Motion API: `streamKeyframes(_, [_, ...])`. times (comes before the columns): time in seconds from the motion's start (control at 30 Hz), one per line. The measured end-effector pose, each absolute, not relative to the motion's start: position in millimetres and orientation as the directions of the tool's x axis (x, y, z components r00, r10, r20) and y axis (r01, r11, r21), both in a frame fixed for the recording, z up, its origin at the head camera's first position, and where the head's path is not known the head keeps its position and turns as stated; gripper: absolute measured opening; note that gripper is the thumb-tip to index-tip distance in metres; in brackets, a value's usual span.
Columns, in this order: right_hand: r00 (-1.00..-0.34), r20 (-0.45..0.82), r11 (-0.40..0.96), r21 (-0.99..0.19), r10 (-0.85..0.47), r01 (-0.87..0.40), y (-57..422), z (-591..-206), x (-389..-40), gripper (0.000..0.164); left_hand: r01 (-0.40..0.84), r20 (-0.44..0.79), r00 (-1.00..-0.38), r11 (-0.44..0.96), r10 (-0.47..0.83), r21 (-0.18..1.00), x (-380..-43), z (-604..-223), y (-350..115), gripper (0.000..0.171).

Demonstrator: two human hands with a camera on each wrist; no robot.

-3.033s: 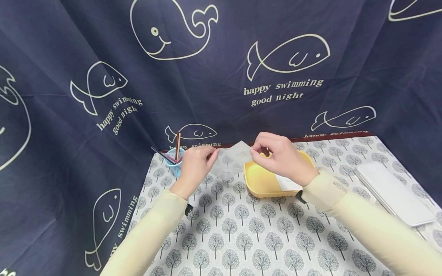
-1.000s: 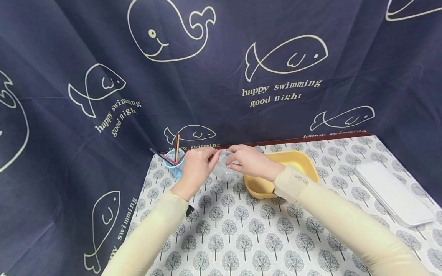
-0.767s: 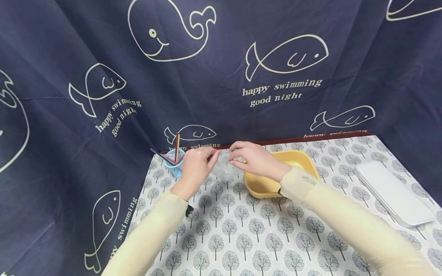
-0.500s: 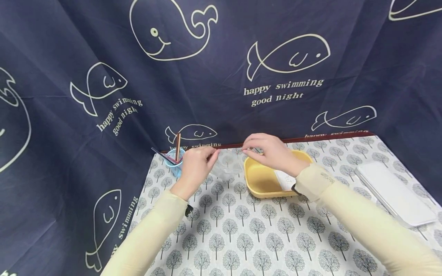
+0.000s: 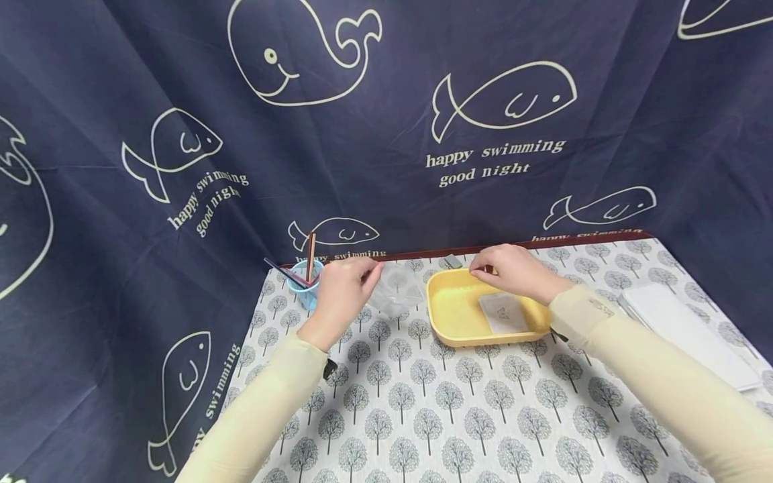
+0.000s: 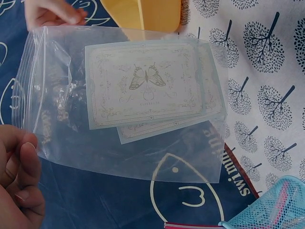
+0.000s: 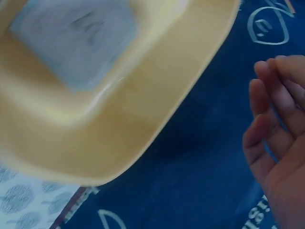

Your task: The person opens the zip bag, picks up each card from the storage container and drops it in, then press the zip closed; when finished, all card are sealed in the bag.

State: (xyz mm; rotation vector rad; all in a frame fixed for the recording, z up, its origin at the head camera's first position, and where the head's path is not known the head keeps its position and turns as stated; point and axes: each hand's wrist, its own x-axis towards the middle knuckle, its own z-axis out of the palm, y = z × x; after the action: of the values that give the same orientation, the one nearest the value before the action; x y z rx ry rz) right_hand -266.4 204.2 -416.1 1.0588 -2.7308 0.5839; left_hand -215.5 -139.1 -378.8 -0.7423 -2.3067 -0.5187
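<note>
My left hand (image 5: 344, 288) pinches the corner of a clear zip bag (image 6: 62, 109) by its zip edge. Inside the bag lie overlapping pale cards (image 6: 147, 107), the top one printed with a butterfly. In the head view the bag looks nearly see-through over the cloth. Away from the bag, my right hand (image 5: 513, 272) hovers at the far rim of a yellow tray (image 5: 449, 315). Its fingers are loosely bent, and nothing lies between them in the right wrist view. Another pale card (image 5: 503, 313) rests on the bottom of that tray.
A light blue mesh cup (image 5: 306, 295) with pencils stands at the back left. Behind the tray sits a small grey block (image 5: 453, 261). A flat white case (image 5: 691, 335) lies at the right, and a dark blue curtain (image 5: 386, 134) hangs behind the table.
My right hand has left the bag and moved right to above the yellow tray, uncovering the card there. My left hand stays in place with the bag.
</note>
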Motion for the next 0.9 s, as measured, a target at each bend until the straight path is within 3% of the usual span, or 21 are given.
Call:
streamKeyframes(0.2, [-0.750, 0.092, 0.706, -0.279, -0.655, -0.651, 223, -437, -274, 0.007, 0.626, 0.685, -0.629, 0.762, 0.368, 0.165, -215, -380, -141, 0.017])
streamKeyframes(0.4, [-0.764, -0.089, 0.751, -0.286, -0.639, -0.595, 238, -455, -276, 0.026, 0.622, 0.681, -0.633, 0.765, 0.367, 0.167, -215, -380, -142, 0.013])
streamKeyframes(0.77, [-0.734, -0.160, 0.751, -0.178, -0.660, -0.636, 245, -476, -272, 0.086, 0.619, 0.682, -0.634, 0.767, 0.364, 0.166, -215, -380, -141, 0.015])
streamKeyframes(0.9, [-0.732, -0.189, 0.756, -0.157, -0.654, -0.635, 244, -477, -270, 0.095, 0.619, 0.682, -0.634, 0.768, 0.364, 0.166, -216, -380, -142, 0.016])
